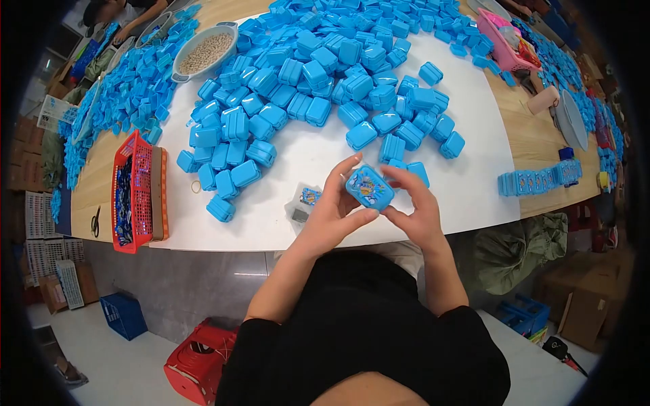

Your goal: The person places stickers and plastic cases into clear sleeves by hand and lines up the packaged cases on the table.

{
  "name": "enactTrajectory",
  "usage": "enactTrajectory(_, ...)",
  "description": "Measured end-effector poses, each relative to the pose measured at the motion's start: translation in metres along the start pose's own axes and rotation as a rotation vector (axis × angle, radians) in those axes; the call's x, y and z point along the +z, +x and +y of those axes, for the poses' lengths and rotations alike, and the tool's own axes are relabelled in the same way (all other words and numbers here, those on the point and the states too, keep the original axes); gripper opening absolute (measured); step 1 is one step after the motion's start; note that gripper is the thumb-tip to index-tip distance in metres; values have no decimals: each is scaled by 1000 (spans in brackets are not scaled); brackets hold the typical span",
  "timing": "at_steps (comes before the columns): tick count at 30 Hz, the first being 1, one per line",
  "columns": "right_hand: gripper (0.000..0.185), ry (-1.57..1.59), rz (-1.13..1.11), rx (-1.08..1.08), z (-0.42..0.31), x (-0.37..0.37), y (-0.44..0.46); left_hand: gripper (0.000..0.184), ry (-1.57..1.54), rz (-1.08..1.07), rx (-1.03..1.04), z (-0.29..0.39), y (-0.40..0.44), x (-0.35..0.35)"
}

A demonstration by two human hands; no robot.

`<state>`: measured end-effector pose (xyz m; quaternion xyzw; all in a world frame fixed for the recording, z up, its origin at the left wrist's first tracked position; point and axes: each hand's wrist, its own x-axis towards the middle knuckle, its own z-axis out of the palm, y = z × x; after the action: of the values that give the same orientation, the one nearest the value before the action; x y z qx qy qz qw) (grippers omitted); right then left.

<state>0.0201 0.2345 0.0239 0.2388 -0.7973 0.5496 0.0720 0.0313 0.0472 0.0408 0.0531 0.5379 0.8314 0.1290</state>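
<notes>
Between my two hands is a small blue plastic case [370, 187] with a colourful picture on its face. My left hand [336, 210] grips its left side, thumb along the lower edge. On the right side, the fingers and thumb of my right hand [414, 206] close round it. Just left of my left hand, a small clear holder [299, 211] with a printed picture piece lies on the white tabletop [467, 189]. Beyond my hands spreads a big heap of plain blue cases [305, 74], the nearest ones close to my fingertips.
A red basket [141, 196] of dark packets stands at the left, scissors [95, 222] beside it. A grey bowl of beige beads [206, 54] sits at the back left. Picture-faced cases [540, 179] line up at the right. A pink basket [504, 40] and other people are farther back.
</notes>
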Motion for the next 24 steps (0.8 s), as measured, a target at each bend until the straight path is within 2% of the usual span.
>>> enactTrajectory(2,56,-47,210,24,-2,12,-7,74,14,55,18,-4,0,1)
enactTrajectory(7,55,37,377,84,-4,30,-17,66,13,58,35,-10,0,3)
enactTrajectory(8,55,36,380,89,-5,28,-18,66,12,56,30,-11,-1,2)
enactTrajectory(12,62,-87,-1,-113,-2,5,-5,57,-47,-74,41,-6,1,-1)
enactTrajectory(18,71,-122,-48,-215,15,0,-10,52,31,8,37,-3,-2,10)
enactTrajectory(22,69,-147,69,-42,-10,6,-13,50,-45,221,-61,-4,0,16)
enactTrajectory(24,69,-145,79,-58,-20,10,-16,50,175,240,76,-20,2,15)
